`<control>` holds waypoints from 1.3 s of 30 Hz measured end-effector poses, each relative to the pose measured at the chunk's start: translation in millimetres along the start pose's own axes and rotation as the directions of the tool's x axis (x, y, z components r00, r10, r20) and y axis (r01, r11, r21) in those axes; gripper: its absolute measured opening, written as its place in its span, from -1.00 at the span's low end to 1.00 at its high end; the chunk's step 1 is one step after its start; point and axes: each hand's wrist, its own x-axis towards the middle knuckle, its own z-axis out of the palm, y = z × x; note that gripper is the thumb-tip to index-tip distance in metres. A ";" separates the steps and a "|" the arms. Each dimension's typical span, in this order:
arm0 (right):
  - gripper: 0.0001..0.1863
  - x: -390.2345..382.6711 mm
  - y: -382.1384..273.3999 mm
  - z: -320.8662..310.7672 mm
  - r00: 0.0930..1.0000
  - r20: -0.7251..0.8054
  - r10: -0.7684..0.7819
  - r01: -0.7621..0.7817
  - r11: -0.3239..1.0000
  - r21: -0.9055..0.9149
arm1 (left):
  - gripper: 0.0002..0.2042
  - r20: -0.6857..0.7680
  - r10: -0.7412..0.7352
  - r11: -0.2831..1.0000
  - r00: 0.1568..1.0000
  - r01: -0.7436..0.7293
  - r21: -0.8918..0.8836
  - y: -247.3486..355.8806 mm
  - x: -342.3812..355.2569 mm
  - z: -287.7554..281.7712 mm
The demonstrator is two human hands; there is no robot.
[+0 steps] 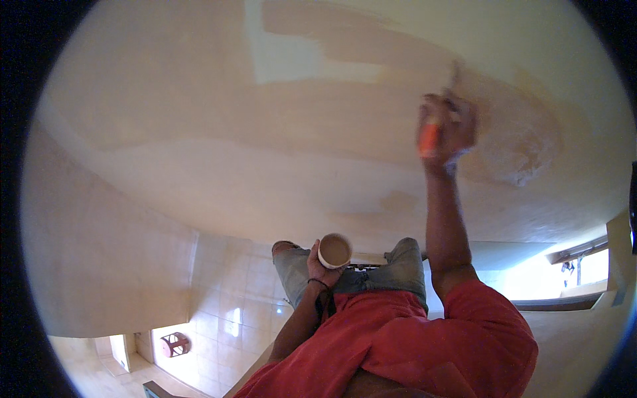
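My right hand (452, 129), arm stretched up, is closed around a paintbrush with an orange handle (429, 137). Motion blurs both the hand and the brush. The brush tip (456, 71) is at the wall (219, 179), by the right end of a darker tan painted band (371, 33); whether it touches cannot be told. At waist height, my left hand (322, 268) grips a round white tub (332, 265) from its left side. Tan-brown paint (336, 250) shows inside the tub. Paler unpainted-looking wall (285, 58) borders the tan band.
A rough whitish patch (527, 162) marks the wall at right. An adjoining wall (113, 245) stands at left. Far below lie a shiny tiled floor (259, 325) and a red stool (175, 344). A bright window (590, 268) opens at the right. My jeans-clad legs (292, 265) are below.
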 end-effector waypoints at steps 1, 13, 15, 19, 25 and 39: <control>-0.72 -9.1 -14.2 12.3 0.998 0.031 -0.047 0.045 0.998 0.036 | -0.58 0.012 -0.007 1.000 1.000 0.007 -0.005 -0.3 2.5 -0.5; -0.83 -21.5 -150.8 88.8 0.989 0.135 -0.065 -0.013 0.859 0.511 | -0.58 -0.004 0.030 0.999 1.000 -0.030 0.029 -2.3 -1.7 1.3; -0.77 -18.1 -140.6 92.1 0.998 0.055 0.006 -0.039 0.783 0.621 | -0.58 -0.015 0.050 0.998 0.999 -0.050 0.033 -0.8 -1.7 0.9; -0.82 -10.6 -74.4 83.3 0.987 -0.022 0.161 -0.091 0.661 0.745 | -0.57 -0.023 0.036 0.999 0.999 -0.036 0.006 -3.4 -0.2 -2.1; -0.81 -10.7 9.2 25.5 0.903 -0.060 0.424 -0.295 0.716 0.633 | -0.56 -0.028 0.062 0.995 0.998 -0.059 0.085 -5.7 1.9 -3.3; -0.71 65.7 -74.7 78.1 0.979 -0.203 0.017 0.025 0.979 0.204 | -0.56 0.015 0.013 0.999 1.000 -0.012 -0.029 -1.4 4.3 4.3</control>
